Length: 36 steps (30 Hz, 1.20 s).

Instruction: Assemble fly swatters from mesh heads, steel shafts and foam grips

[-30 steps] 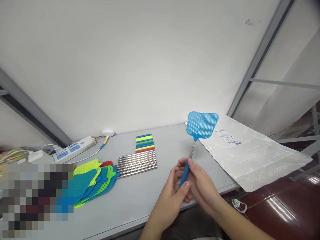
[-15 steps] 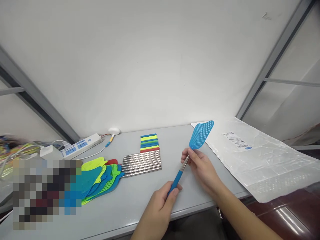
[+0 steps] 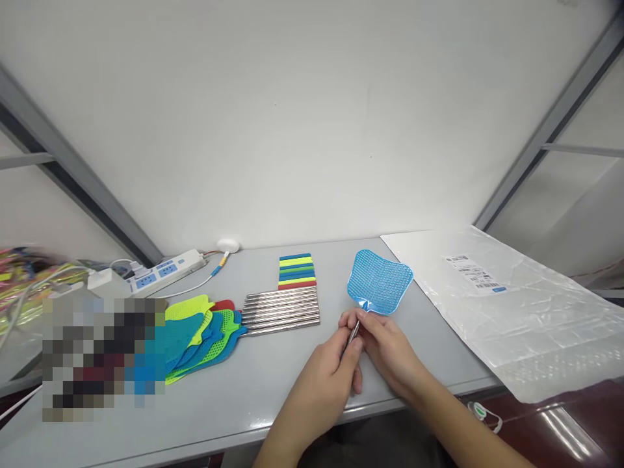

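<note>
Both my hands are on one blue fly swatter [image 3: 380, 281], whose perforated head tilts up over the grey table. My left hand [image 3: 336, 370] is wrapped round its lower shaft, and the blue grip is hidden inside that hand. Close to the head, my right hand [image 3: 385, 344] pinches the metal shaft. To the left lie several fly swatters with overlapping heads [image 3: 214, 335] in blue, green, yellow and red. Their metal shafts [image 3: 283, 309] are lined up side by side, ending in a row of coloured grips [image 3: 297, 271].
A white plastic mailer bag [image 3: 492, 312] with a label lies on the right, overhanging the table edge. At the back left are a power strip [image 3: 170, 273], a cable and a white round device [image 3: 228, 246]. A pixelated patch covers the left front.
My right hand slid up the shaft to the head while my left stayed on the grip. Now both hands are close together again, and the swatter's head has turned broad side up and dropped lower.
</note>
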Tool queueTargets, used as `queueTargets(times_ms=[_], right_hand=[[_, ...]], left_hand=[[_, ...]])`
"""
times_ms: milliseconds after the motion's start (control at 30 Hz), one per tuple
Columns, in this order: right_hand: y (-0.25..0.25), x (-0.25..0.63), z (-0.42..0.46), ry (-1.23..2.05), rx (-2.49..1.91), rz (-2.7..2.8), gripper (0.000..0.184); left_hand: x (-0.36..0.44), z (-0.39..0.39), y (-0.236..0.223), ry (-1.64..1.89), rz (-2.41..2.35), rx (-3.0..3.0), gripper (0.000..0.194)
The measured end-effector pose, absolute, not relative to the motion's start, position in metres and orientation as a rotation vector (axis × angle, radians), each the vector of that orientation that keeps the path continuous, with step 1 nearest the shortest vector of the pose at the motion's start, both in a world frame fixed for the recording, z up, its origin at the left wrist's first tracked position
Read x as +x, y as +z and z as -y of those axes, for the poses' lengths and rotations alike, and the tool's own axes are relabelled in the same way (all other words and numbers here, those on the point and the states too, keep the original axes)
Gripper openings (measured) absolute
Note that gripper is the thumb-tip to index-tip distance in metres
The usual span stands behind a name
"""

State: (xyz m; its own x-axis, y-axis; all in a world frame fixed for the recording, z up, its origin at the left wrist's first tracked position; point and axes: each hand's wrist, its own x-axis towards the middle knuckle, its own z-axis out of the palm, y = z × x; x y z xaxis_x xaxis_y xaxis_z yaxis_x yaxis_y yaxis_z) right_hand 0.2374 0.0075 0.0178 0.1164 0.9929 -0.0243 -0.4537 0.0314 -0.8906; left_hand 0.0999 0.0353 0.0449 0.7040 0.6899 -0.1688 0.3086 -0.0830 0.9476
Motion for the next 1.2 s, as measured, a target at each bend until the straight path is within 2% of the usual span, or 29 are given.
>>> queueTargets(times_ms=[267,400,533,700,1000,1200], right_hand=[[0.016,0.24,-0.008,1.278,-0.877,0.745,0.031],[0.016,0.239,-0.002,1.312,-0.864,0.744,0.033],[0.008,0.234,0.001,1.343,-0.846,0.746,0.032],[0.009,0.241,-0.003,1.225,-0.828,0.743,0.032],[0.037,0.252,0.003,1.195,-0.813,0.712,0.028],[0.043,0.225,0.03,1.352,-0.903,0.828,0.027]], left_hand=[[0.113,-0.035,0.05,0.413,-0.991,1.981,0.05],[0.108,-0.032,0.046,0.465,-0.877,1.864,0.043],[0.097,-0.028,0.036,0.321,-0.825,1.572,0.043],[0.084,-0.019,0.023,0.274,-0.614,1.202,0.036],[0.063,-0.013,0.041,0.163,-0.686,1.312,0.037],[0.055,0.003,0.056,0.188,-0.701,1.268,0.036]])
